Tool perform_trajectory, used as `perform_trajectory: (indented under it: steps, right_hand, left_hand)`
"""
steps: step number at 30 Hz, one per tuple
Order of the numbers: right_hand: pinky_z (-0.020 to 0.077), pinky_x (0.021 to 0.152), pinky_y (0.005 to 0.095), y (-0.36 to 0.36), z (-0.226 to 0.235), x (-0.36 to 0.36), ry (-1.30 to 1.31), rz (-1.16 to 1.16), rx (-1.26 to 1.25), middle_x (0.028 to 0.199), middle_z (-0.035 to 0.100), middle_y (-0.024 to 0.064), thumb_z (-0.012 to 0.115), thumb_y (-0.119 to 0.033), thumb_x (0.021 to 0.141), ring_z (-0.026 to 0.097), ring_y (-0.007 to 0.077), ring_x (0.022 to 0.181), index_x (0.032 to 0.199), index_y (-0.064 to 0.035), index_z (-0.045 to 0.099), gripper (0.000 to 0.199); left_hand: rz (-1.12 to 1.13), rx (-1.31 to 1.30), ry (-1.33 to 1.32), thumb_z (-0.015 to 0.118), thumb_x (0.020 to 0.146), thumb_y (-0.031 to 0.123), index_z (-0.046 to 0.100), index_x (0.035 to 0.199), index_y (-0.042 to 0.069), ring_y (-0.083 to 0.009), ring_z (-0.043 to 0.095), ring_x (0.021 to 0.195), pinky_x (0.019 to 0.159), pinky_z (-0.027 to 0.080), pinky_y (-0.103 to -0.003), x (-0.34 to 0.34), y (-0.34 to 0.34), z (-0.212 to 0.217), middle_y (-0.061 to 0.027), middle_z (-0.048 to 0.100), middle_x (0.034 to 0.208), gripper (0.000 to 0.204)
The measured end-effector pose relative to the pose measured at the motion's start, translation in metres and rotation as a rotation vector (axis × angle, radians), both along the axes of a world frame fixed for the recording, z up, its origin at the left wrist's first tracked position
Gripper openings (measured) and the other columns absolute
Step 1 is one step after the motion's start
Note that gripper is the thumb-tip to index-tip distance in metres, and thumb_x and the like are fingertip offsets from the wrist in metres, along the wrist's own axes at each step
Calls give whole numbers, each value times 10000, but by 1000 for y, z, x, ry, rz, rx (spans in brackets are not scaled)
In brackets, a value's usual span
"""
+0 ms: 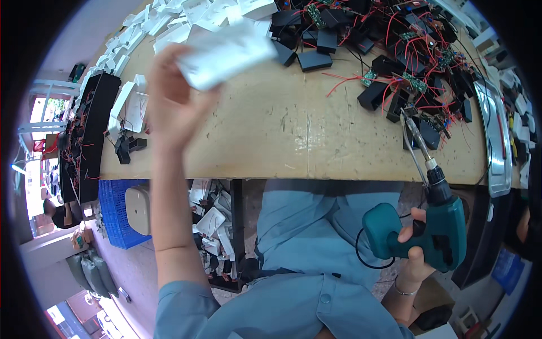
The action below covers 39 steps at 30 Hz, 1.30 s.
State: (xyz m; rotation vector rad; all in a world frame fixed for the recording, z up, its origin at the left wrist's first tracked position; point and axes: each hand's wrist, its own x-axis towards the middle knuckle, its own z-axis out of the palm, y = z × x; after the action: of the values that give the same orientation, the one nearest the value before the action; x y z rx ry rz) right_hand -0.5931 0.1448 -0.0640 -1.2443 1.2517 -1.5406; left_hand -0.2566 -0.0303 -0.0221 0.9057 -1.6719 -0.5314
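Note:
My left hand is raised over the left half of the table, closed on a white plastic case. Both are smeared by motion, so the case's details do not show. In my right hand is a green soldering gun, my fingers wrapped round its grip near the table's front edge. Its long metal tip and thin side tube point up and away, ending beside a black box-shaped part at the edge of a heap. Green circuit boards with red wires lie among several black boxes there.
White cases are piled at the far left of the wooden table. An open white case and small black parts lie left. A metal tray stands right. Below are a blue crate and a bin of white parts.

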Motion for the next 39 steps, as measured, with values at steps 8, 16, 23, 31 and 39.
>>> perform_trajectory:
  steps: [8,16,23,31,39]
  right_hand:
    - [478,562,224,13,-7,-6,-15,34,-59,1051,529,221,689,-287,731,570,139,674,1165,70,384,639]
    - [468,555,224,19,-4,-14,1,21,-89,1055,528,219,692,-278,728,566,139,677,1167,78,379,646]
    - [462,549,220,25,-4,-20,44,-9,-86,1049,528,215,684,-291,735,562,141,672,1157,83,382,640]
    - [472,555,219,27,-6,-29,16,-109,-55,1037,532,224,702,-278,719,564,140,666,1164,76,374,657]
    - [478,554,222,20,-5,-27,-42,-128,-95,1042,530,232,701,-276,720,569,142,664,1202,73,338,697]
  left_hand:
    - [-374,-180,-428,640,604,-6,443,1051,34,-301,446,1062,839,425,-353,-47,25,-49,-174,404,1174,490]
    - [-316,-185,-419,579,742,93,520,1069,-3,-264,543,893,768,431,-317,-55,-2,-26,-141,562,977,346]
    - [-438,-552,-892,554,706,32,617,957,174,-233,569,751,644,467,-310,-131,-79,4,-44,546,858,295]
    - [-585,-442,-624,573,751,126,619,832,107,-212,570,745,643,466,-308,-166,-99,3,-27,556,786,95]
    - [-385,-160,526,559,838,90,558,883,26,-93,548,719,650,430,-192,-146,-115,56,-58,599,818,78]
